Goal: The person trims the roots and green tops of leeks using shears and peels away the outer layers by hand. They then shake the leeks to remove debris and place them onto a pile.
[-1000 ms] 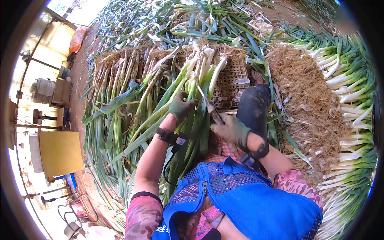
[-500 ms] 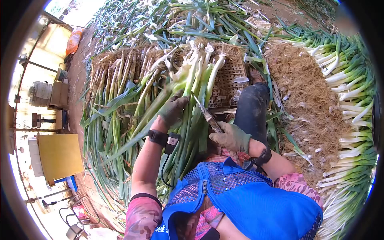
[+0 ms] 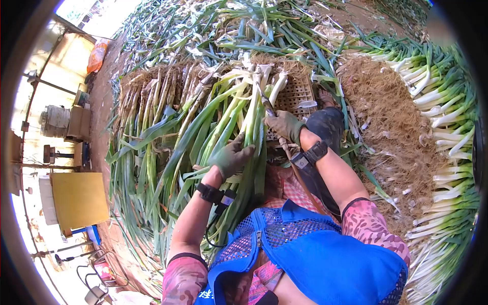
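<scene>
My left hand (image 3: 233, 156), in a green-grey glove, is closed around the green part of some leeks (image 3: 250, 119). Their pale root ends point away from me over a plastic crate (image 3: 295, 95). My right hand (image 3: 285, 125), also gloved, grips a long thin tool (image 3: 266, 103) whose tip lies against the white stalks. A thin brown hose or cord runs back from the tool toward my lap. Loose green leaves fan out left of my left hand. Its fingertips are partly hidden among the leaves.
Untrimmed leeks with brown roots (image 3: 147, 96) lie in a row at the left. Cut leaves (image 3: 254, 28) cover the ground beyond. Cleaned white leeks (image 3: 450, 119) curve along the right, beside a heap of roots (image 3: 386, 117). My dark-clad leg is right of the crate.
My left hand has moved down along the stalks toward me. My right hand has moved up and away with the tool, now at the white stalks. Outer leaves have spread to the left.
</scene>
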A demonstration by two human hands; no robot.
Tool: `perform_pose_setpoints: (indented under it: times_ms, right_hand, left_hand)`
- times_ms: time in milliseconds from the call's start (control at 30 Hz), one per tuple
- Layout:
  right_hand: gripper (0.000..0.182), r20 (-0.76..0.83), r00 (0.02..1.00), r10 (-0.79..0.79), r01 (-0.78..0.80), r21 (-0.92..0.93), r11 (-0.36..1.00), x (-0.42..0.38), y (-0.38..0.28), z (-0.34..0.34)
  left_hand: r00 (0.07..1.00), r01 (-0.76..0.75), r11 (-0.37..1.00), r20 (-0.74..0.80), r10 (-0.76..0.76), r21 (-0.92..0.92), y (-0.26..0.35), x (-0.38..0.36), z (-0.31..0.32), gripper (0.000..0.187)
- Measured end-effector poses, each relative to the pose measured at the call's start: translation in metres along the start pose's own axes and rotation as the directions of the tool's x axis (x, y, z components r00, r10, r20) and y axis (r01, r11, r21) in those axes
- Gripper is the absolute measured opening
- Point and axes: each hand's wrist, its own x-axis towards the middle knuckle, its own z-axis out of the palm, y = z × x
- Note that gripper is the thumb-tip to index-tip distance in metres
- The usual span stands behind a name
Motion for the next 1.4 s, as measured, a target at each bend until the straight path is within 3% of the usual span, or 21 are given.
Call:
perform_pose_setpoints:
  times_ms: [67, 133, 167, 200, 300, 433, 467, 567, 700, 733, 767, 800, 833, 867, 967, 1033, 1167, 1233, 1300, 1333, 1400]
  right_hand:
    - [0.047, 0.012, 0.999, 0.05, -0.05, -0.027, 0.998, -0.002, -0.003, -0.004]
    - [0.041, 0.057, 0.979, 0.196, -0.197, 0.008, 0.98, 0.005, -0.013, -0.011]
    - [0.042, 0.048, 0.989, 0.137, -0.138, 0.017, 0.99, 0.018, -0.003, -0.01]
    - [0.044, 0.04, 0.996, 0.076, -0.077, 0.025, 0.997, 0.036, 0.018, -0.007]
    - [0.049, 0.044, 0.995, 0.09, -0.087, -0.068, 0.994, 0.039, 0.005, -0.012]
    - [0.053, 0.091, 0.989, -0.114, 0.14, -0.377, 0.916, 0.056, 0.014, -0.014]
    - [0.054, 0.012, 0.999, -0.045, 0.047, -0.378, 0.924, 0.057, 0.016, -0.013]
    - [0.059, -0.067, 0.994, 0.089, -0.108, -0.37, 0.923, 0.046, -0.003, -0.018]
    - [0.067, 0.045, 0.998, 0.054, -0.028, -0.452, 0.892, 0.012, -0.033, -0.01]
    - [0.065, 0.075, 0.992, 0.105, -0.053, -0.5, 0.864, 0.001, -0.046, -0.008]
    - [0.064, 0.106, 0.982, 0.157, -0.075, -0.547, 0.834, -0.009, -0.053, -0.005]
    - [0.062, 0.106, 0.985, 0.133, -0.048, -0.579, 0.814, -0.019, -0.055, -0.002]
    - [0.063, 0.075, 0.986, 0.146, -0.073, -0.592, 0.803, -0.02, -0.048, 0.0]
    - [0.063, 0.044, 0.986, 0.158, -0.099, -0.605, 0.79, -0.018, -0.035, 0.002]
    - [0.064, 0.023, 0.979, 0.202, -0.143, -0.631, 0.763, -0.036, -0.035, -0.005]
    - [0.064, 0.021, 0.979, 0.203, -0.147, -0.616, 0.774, -0.05, -0.036, -0.008]
    - [0.062, 0.04, 0.961, 0.272, -0.218, -0.492, 0.843, -0.06, -0.011, -0.009]
    - [0.061, 0.054, 0.956, 0.289, -0.238, -0.433, 0.869, -0.067, -0.011, -0.007]
    - [0.062, 0.113, 0.944, 0.311, -0.253, -0.358, 0.899, -0.072, -0.023, -0.013]
    - [0.062, 0.14, 0.952, 0.273, -0.211, -0.346, 0.914, -0.071, -0.016, -0.014]
    - [0.059, 0.157, 0.981, 0.111, -0.041, -0.392, 0.919, -0.059, 0.036, -0.016]
  left_hand:
    - [0.994, -0.098, 0.991, -0.039, 0.103, 0.094, -0.014, 0.0, 0.007, 0.078]
    - [1.0, 0.01, 0.996, 0.017, -0.011, 0.093, 0.006, -0.013, 0.011, 0.077]
    - [0.997, 0.064, 0.993, 0.044, -0.069, 0.095, 0.012, -0.019, 0.014, 0.077]
    - [0.998, -0.05, 0.956, -0.026, 0.061, 0.29, -0.001, -0.019, 0.019, 0.078]
    - [0.992, 0.084, 0.802, 0.029, -0.126, 0.592, 0.057, -0.042, 0.019, 0.08]
    - [0.993, 0.027, 0.753, 0.067, -0.094, 0.657, 0.071, -0.052, 0.024, 0.08]
    - [0.988, 0.021, 0.73, 0.098, -0.121, 0.683, 0.068, -0.05, 0.023, 0.084]
    - [0.972, -0.187, 0.811, 0.221, 0.073, 0.554, 0.032, -0.038, 0.006, 0.083]
    - [0.864, 0.25, 0.967, 0.464, -0.197, -0.054, 0.034, -0.019, -0.062, 0.047]
    - [0.942, 0.102, 0.983, 0.333, -0.046, -0.152, 0.008, -0.005, -0.086, 0.039]
    - [1.0, 0.027, 0.993, 0.007, -0.027, -0.116, -0.015, 0.009, -0.104, 0.039]
    - [0.956, 0.118, 0.986, -0.283, -0.081, 0.115, -0.012, 0.013, -0.117, 0.053]
    - [0.894, 0.28, 0.77, -0.449, 0.009, 0.573, -0.026, 0.018, -0.14, 0.069]
    - [0.814, 0.51, 0.572, -0.575, -0.08, 0.643, -0.048, 0.022, -0.148, 0.076]
    - [0.74, 0.665, 0.277, -0.663, -0.115, 0.694, -0.085, 0.004, -0.143, 0.064]
    - [0.765, 0.626, 0.373, -0.631, -0.126, 0.684, -0.078, 0.012, -0.15, 0.036]
    - [0.912, 0.314, 0.56, -0.408, 0.048, 0.767, -0.011, 0.005, -0.114, 0.031]
    - [0.998, 0.061, 0.635, -0.048, -0.037, 0.77, 0.072, -0.018, -0.075, 0.034]
    - [0.92, -0.327, 0.86, 0.341, 0.194, 0.392, 0.063, -0.011, -0.082, 0.034]
    - [0.927, -0.31, 0.901, 0.306, 0.216, 0.303, 0.046, 0.004, -0.096, 0.035]
    - [0.905, -0.125, 0.953, -0.362, 0.224, 0.278, -0.01, 0.025, -0.12, 0.036]
